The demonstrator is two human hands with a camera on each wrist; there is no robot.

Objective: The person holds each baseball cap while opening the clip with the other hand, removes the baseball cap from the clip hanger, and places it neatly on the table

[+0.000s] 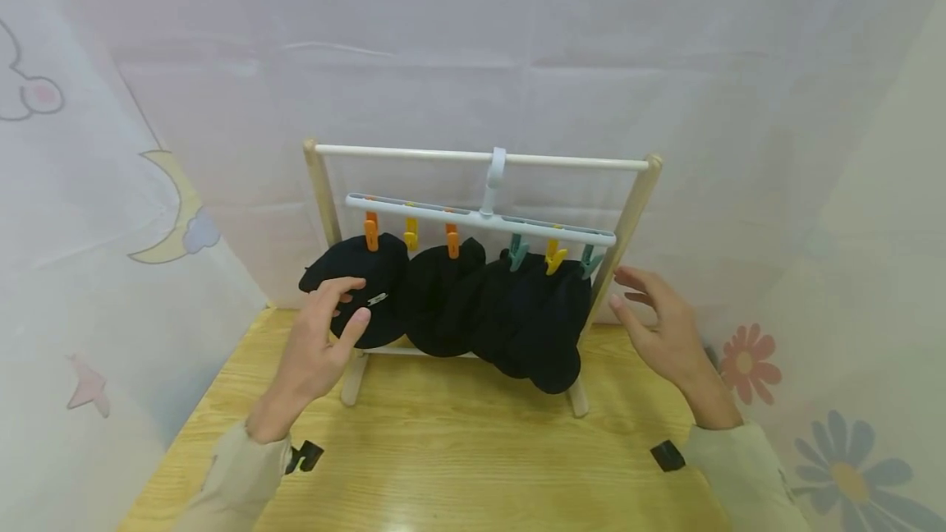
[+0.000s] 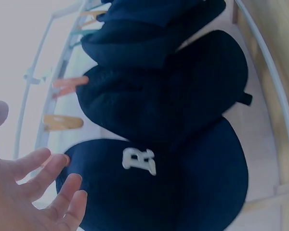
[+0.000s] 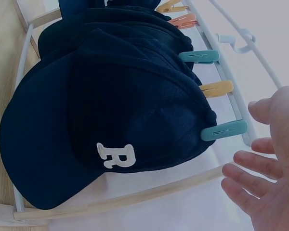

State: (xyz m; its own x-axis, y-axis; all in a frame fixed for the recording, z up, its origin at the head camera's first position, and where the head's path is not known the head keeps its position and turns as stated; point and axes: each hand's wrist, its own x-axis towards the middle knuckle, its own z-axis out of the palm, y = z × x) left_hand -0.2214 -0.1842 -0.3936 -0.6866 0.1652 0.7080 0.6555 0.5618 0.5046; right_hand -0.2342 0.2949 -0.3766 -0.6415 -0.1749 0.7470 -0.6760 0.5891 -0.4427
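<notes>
Several dark baseball caps [image 1: 528, 310] hang in a row from a pale blue clip hanger [image 1: 421, 208]. Orange, yellow and green clothespins hold them by their edges. My left hand [image 1: 314, 355], fingers loosely bent and holding nothing, is by the leftmost cap [image 1: 369, 257], overlapping it in the head view. A white letter R [image 2: 138, 161] shows on that cap in the left wrist view. Beside the rack's right post, my right hand [image 1: 665, 335] is raised with spread, relaxed fingers. In the right wrist view it is near the end green clothespin [image 3: 225, 130] on the rightmost cap [image 3: 135, 110].
The hanger hooks over the white top rod [image 1: 406, 153] of a small wooden rack [image 1: 637, 204] standing on a wood-grain table [image 1: 443, 450]. Pale printed cloth [image 1: 414, 48] with a moon and flowers surrounds it at the back and sides.
</notes>
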